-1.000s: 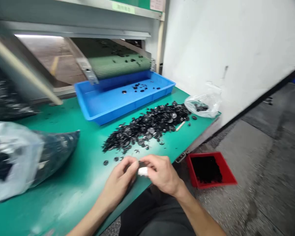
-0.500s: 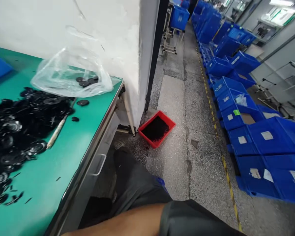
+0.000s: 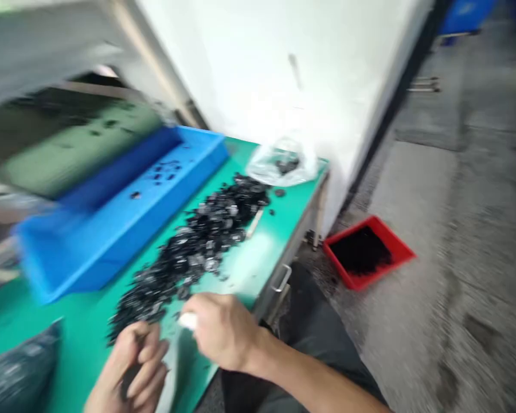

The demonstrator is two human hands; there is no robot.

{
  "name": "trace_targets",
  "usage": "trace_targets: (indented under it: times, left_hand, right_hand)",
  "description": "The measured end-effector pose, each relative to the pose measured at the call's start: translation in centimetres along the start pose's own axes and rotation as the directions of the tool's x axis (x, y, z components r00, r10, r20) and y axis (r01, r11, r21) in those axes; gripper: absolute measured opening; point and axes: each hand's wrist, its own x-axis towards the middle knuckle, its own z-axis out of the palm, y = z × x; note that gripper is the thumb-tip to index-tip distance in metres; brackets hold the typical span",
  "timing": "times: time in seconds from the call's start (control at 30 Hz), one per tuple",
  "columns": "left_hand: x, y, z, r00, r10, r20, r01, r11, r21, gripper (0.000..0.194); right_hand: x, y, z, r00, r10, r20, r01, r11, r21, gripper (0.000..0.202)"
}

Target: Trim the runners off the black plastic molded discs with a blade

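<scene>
My right hand (image 3: pixel 227 332) is closed above the table's front edge, with a small white piece (image 3: pixel 188 321) showing at its fingertips; blur hides what kind of thing it is. To its left, my left hand (image 3: pixel 133 370) is curled shut, with something dark between thumb and fingers that I cannot make out. A pale, curved strip (image 3: pixel 171 367) lies between the two hands. Just beyond them, a long heap of black round plastic parts (image 3: pixel 210 229) spreads over the green tabletop (image 3: pixel 86 327). A pale stick (image 3: pixel 254 223) rests at the heap's right side.
Behind the heap stands a long blue tray (image 3: pixel 124 252) below a green roller-like surface (image 3: pixel 90 149). A clear bag (image 3: pixel 298 172) with dark parts lies at the far corner. A filled dark bag (image 3: pixel 21 373) sits front left. On the floor is a red bin (image 3: pixel 352 278) of black material.
My view has swung left toward the table, bringing the blue tray into sight. Both hands now show over the table's front; earlier only a forearm was visible.
</scene>
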Motion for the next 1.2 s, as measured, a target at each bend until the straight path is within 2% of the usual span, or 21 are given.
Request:
trace_targets:
  times: [0.07, 0.1, 0.17, 0.2, 0.3, 0.37, 0.43, 0.53, 0.6, 0.7, 0.8, 0.87, 0.97, 1.07, 1.2]
  left_hand:
    - [-1.5, 1.2, -1.6, 0.982, 0.158, -0.104, -0.177, 0.958, -0.223, 0.013]
    - [-1.8, 1.4, -2.1, 0.974, 0.19, -0.125, -0.221, 0.92, -0.324, 0.011]
    - [-1.6, 1.6, -2.8, 0.978, 0.186, -0.094, -0.208, 0.863, -0.46, 0.015]
    - [-1.4, 1.6, -3.1, 0.982, 0.176, -0.068, -0.186, 0.845, -0.501, 0.017]
    - [-0.9, 1.4, -3.8, 0.988, 0.157, 0.008, -0.124, 0.811, -0.572, 0.016]
    - [-0.7, 1.3, -4.1, 0.989, 0.138, 0.053, -0.081, 0.807, -0.585, 0.013]
    - [-0.5, 1.3, -4.3, 0.989, 0.12, 0.089, -0.045, 0.809, -0.586, 0.012]
    - [-0.1, 1.5, -4.2, 0.987, 0.119, 0.111, -0.03, 0.801, -0.598, 0.015]
    - [0.1, 1.6, -4.1, 0.987, 0.118, 0.107, -0.028, 0.793, -0.609, 0.019]
    - [0.3, 1.5, -4.1, 0.988, 0.11, 0.111, -0.024, 0.809, -0.587, 0.025]
    - [0.5, 1.1, -4.3, 0.986, 0.115, 0.121, -0.038, 0.861, -0.507, 0.026]
    - [0.6, 0.9, -4.4, 0.986, 0.111, 0.127, -0.047, 0.905, -0.423, 0.024]
    - [0.8, 0.6, -4.4, 0.984, 0.098, 0.149, -0.056, 0.963, -0.264, 0.027]
    - [0.9, 0.3, -4.3, 0.98, 0.119, 0.162, -0.103, 0.989, -0.104, 0.03]
    - [0.9, -0.1, -4.1, 0.966, 0.195, 0.169, -0.213, 0.972, 0.095, 0.037]
  right_hand:
    - [0.2, -0.3, 0.6, 0.991, -0.124, 0.056, 0.128, 0.989, -0.079, 0.02]
    - [0.2, -0.3, 0.8, 0.977, -0.195, 0.085, 0.203, 0.974, -0.105, 0.022]
    - [0.3, -0.2, 0.9, 0.954, -0.285, 0.093, 0.296, 0.947, -0.129, 0.025]
    - [0.3, 0.0, 0.8, 0.955, -0.289, 0.063, 0.295, 0.946, -0.133, 0.028]
    - [0.7, 0.9, -0.5, 0.981, -0.155, -0.116, 0.131, 0.973, -0.19, 0.038]
    - [1.5, 1.6, -1.6, 0.982, -0.056, -0.179, -0.001, 0.954, -0.301, 0.038]
    - [2.7, 2.0, -2.4, 0.991, 0.005, -0.134, -0.065, 0.895, -0.442, 0.035]
    - [4.2, 1.6, -2.7, 0.996, 0.082, -0.036, -0.087, 0.799, -0.595, 0.034]
    - [4.6, 1.2, -2.5, 0.994, 0.105, -0.016, -0.091, 0.772, -0.63, 0.036]
    - [4.6, 1.2, -2.3, 0.996, 0.088, -0.018, -0.081, 0.78, -0.62, 0.04]
    - [4.2, 1.8, -2.2, 0.995, 0.036, -0.089, -0.078, 0.842, -0.534, 0.043]
    - [4.0, 2.3, -2.2, 0.987, 0.019, -0.161, -0.083, 0.911, -0.403, 0.044]
    - [4.0, 2.6, -2.2, 0.97, 0.129, -0.206, -0.154, 0.982, -0.107, 0.037]
    - [3.8, 2.1, -1.9, 0.946, 0.296, -0.136, -0.268, 0.944, 0.192, 0.033]
    - [3.1, 0.7, -0.8, 0.936, 0.352, -0.007, -0.325, 0.871, 0.367, 0.026]
